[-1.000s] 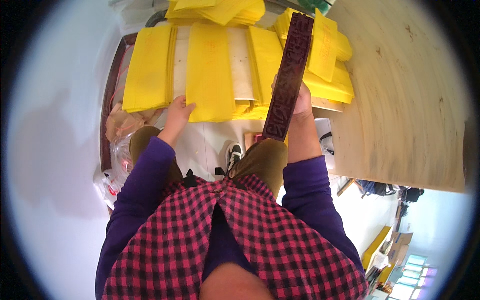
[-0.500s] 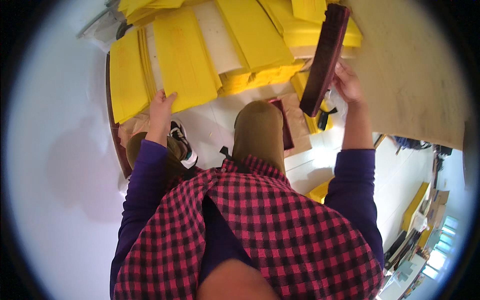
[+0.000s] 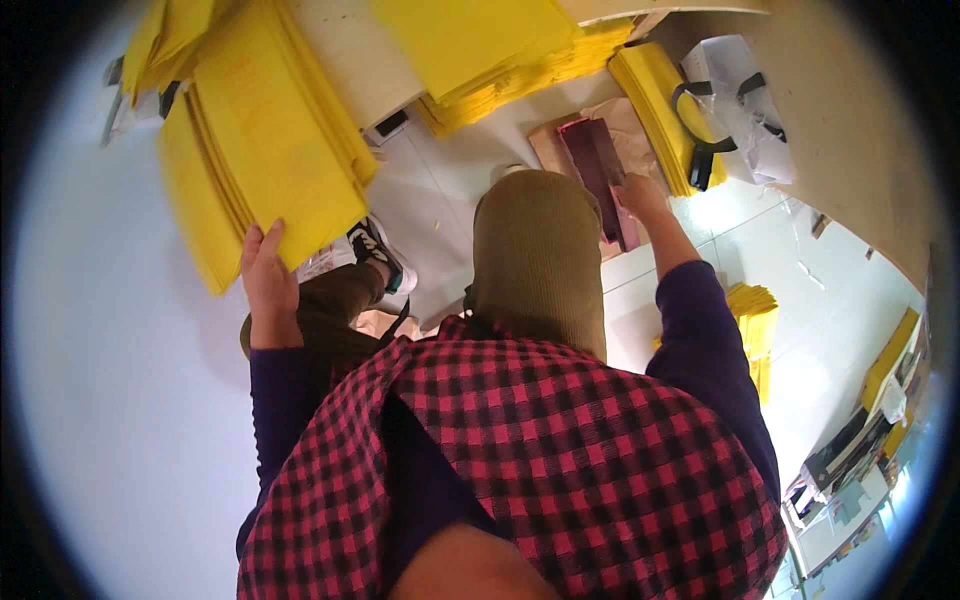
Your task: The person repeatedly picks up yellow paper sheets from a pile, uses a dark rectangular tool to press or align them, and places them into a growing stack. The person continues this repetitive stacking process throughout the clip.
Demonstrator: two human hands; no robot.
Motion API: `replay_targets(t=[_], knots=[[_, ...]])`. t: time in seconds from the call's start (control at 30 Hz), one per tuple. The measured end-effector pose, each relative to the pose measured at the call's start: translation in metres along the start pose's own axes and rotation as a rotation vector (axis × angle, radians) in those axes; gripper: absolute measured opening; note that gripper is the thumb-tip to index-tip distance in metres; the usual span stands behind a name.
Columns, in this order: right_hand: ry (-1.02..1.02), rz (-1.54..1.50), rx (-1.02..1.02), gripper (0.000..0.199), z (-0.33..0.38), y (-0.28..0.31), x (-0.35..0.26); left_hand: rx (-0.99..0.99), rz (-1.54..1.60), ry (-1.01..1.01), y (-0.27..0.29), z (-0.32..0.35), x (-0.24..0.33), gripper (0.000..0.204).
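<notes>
At the lower edge of a pile of yellow paper sheets [image 3: 270,120], my left hand [image 3: 268,280] pinches the near edge between thumb and fingers. Faint reddish marks show on the top sheet. Low on the right, my right hand [image 3: 642,196] is wrapped round a long dark-red block [image 3: 600,165]. This block lies over a shallow red tray [image 3: 570,128] on brown paper [image 3: 628,130] on the floor. The hand and block hide much of the tray, so I cannot tell whether they touch.
More yellow sheets [image 3: 480,50] lie stacked on the table ahead. Right of the tray are a yellow bundle [image 3: 660,110], a black tape-like loop [image 3: 706,140] and a clear plastic bag [image 3: 750,110]. Another yellow bundle [image 3: 752,320] rests on the floor. My knee [image 3: 538,250] rises between my hands.
My right hand has lowered the dark-red block from above the table to the red tray. My left hand stays at the yellow sheets' edge. The view has shifted rightward.
</notes>
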State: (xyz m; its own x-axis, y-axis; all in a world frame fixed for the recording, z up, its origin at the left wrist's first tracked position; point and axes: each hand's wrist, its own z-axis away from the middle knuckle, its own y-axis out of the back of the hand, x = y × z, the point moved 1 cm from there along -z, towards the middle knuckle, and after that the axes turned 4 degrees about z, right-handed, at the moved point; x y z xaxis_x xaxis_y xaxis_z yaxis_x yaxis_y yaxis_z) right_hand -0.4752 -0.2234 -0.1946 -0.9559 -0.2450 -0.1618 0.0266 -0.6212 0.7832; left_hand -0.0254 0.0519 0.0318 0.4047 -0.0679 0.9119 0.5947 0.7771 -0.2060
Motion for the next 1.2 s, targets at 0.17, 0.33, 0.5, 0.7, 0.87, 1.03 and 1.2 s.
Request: replay_targets(t=[0.17,0.33,0.5,0.7,0.87,1.03,1.2], knots=[[-0.102,0.037,-0.052,0.036,-0.054,-0.063,0.002,0.079,-0.107,0.111,-0.004,0.005,0.009,0.031],[-0.161,0.049,-0.117,0.030,-0.082,-0.096,0.008,0.096,-0.153,0.086,-0.013,0.012,0.018,0.031],[-0.211,-0.065,-0.071,0.038,-0.090,-0.107,0.003,0.097,-0.198,0.114,-0.018,0.014,0.023,0.029],[-0.206,0.099,-0.134,0.027,-0.078,-0.102,-0.015,0.126,-0.153,0.109,-0.020,0.016,0.025,0.029],[-0.142,0.153,-0.117,0.025,-0.075,-0.094,-0.012,0.115,-0.108,0.122,-0.025,0.018,0.026,0.030],[-0.103,0.224,-0.093,0.024,-0.079,-0.094,-0.010,0.088,-0.085,0.100,-0.026,0.020,0.028,0.029],[-0.072,0.237,-0.091,0.023,-0.080,-0.099,-0.017,0.148,-0.240,0.056,-0.029,0.020,0.035,0.032]])
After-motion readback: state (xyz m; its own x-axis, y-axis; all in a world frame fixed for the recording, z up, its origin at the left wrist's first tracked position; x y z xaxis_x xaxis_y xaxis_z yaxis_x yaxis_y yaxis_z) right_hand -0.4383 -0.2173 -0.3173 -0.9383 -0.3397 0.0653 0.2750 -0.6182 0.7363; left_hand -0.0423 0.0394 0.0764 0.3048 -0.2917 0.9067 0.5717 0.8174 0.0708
